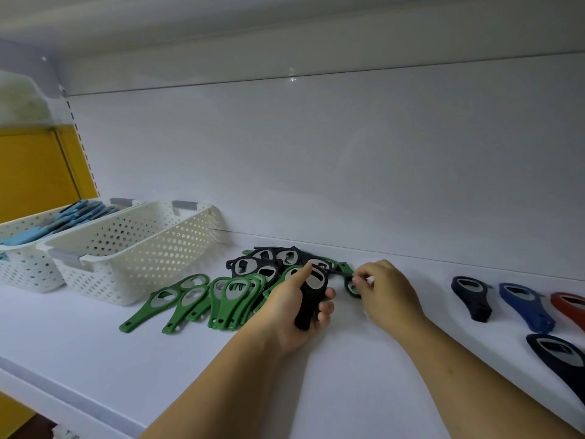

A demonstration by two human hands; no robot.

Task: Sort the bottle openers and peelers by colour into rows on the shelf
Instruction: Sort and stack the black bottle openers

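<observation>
Pile (272,264) of black and green openers — left hand (291,308) grips a black opener (311,299) at its right edge, handle toward the person; right hand (389,293), just beyond, pinches a second opener (342,273) there

Plastic bottle openers with steel mouths are lying on the white shelf (348,375) around both hands.
The left hand (294,315) is gripping a black opener (311,296), head pointing away. To its left, green openers (196,299) are lying overlapped in a row; just beyond it, a mixed black-and-green pile (269,264) is sitting. The right hand (384,293) is touching a lone green opener (351,286). Well to its right, a black opener (471,296), a blue opener (524,307) and a red opener (569,307) are lying side by side.
</observation>
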